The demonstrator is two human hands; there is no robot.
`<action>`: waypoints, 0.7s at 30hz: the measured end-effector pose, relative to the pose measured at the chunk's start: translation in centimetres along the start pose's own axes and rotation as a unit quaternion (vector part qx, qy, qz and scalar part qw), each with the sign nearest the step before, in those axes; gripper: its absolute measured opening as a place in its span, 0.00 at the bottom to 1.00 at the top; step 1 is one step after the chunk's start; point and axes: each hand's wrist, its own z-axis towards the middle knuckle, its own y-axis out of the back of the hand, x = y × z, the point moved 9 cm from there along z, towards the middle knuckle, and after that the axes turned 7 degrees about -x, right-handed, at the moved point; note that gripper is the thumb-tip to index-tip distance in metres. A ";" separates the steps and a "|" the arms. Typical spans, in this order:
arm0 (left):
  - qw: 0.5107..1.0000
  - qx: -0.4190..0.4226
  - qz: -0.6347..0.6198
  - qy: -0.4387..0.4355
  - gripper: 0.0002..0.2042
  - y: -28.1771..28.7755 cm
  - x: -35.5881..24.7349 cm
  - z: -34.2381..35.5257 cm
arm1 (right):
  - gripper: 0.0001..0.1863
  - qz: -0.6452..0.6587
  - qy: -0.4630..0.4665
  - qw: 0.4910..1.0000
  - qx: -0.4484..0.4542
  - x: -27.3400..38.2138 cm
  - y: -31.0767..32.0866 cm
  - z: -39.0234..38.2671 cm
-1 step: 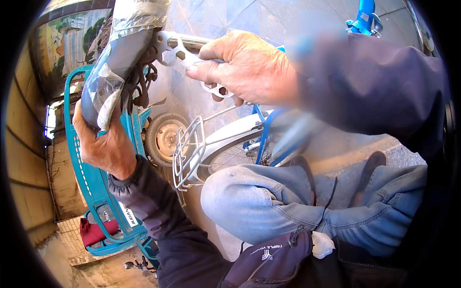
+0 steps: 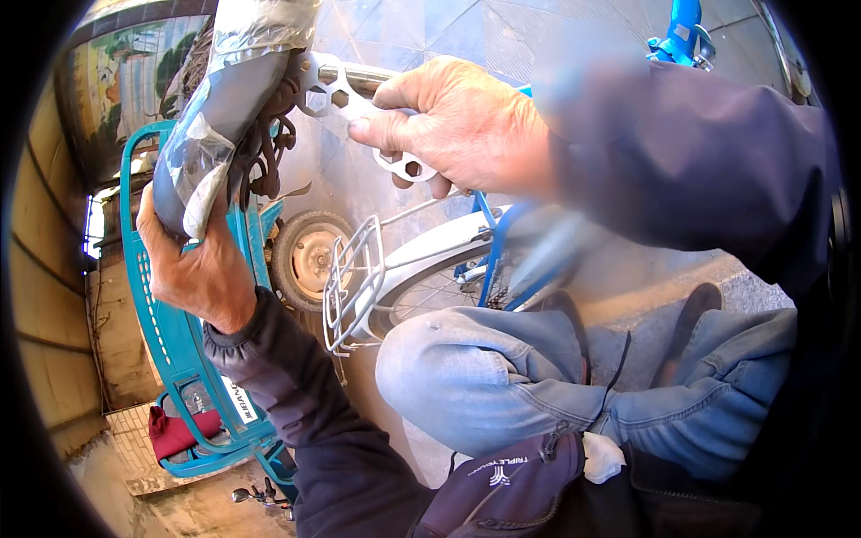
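Saddle (image 2: 213,108) upper left, grey, long and slanted, its upper end in clear wrapping (image 2: 260,34), a torn, creased piece of film lower down its side. Left hand (image 2: 199,280) directly below it, cupped around the lower end, digits up on both sides and gripping; the rest of those fingers are hidden behind the saddle. Rusty brown metal fittings (image 2: 266,166) along the saddle's right side, between the two hands. Right hand (image 2: 475,130) well to the right and higher than the left, curled shut, thumb and fingers pinching a flat whitish wrench (image 2: 354,108) pierced with hexagonal holes. Wrench lies between right hand and saddle; its far end reaches the fittings at the saddle's edge. Cannot tell whether a nut sits in one of its holes. Chrome post (image 2: 363,77) just above the wrench, running from the fittings to the right hand, where it passes out of sight; contact between the two unclear. Hands well apart, both in dark sleeves. Below the right hand: blue bicycle frame (image 2: 492,260), white mudguard (image 2: 432,254), wire rack (image 2: 354,287). Teal vehicle frame (image 2: 193,359) beyond the left forearm, dusty wheel (image 2: 309,255) to its right, dark red cloth (image 2: 184,433) near its lower end. Wearer's jeans (image 2: 466,368) lower centre, knee bent.
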 end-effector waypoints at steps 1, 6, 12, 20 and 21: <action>1.000 -0.002 -0.007 0.003 0.21 -0.1 0.2 -0.2 | 0.16 0.026 -0.006 1.000 -0.004 -0.4 -0.5 0.3; 1.000 -0.001 -0.007 0.028 0.21 0.0 0.0 -0.3 | 0.16 0.028 -0.055 0.998 0.021 -0.1 -1.0 -0.5; 0.999 -0.003 -0.039 0.033 0.22 -0.2 -0.5 -0.1 | 0.16 0.058 -0.087 0.994 0.023 -0.6 -2.3 -0.5; 0.998 0.005 -0.004 0.058 0.23 -0.4 -0.5 -0.2 | 0.17 0.079 -0.074 0.992 0.058 -0.7 -5.2 0.6; 0.998 0.008 -0.001 0.067 0.23 -0.4 -0.4 -0.2 | 0.18 0.073 -0.057 0.993 0.071 -0.3 -5.5 0.6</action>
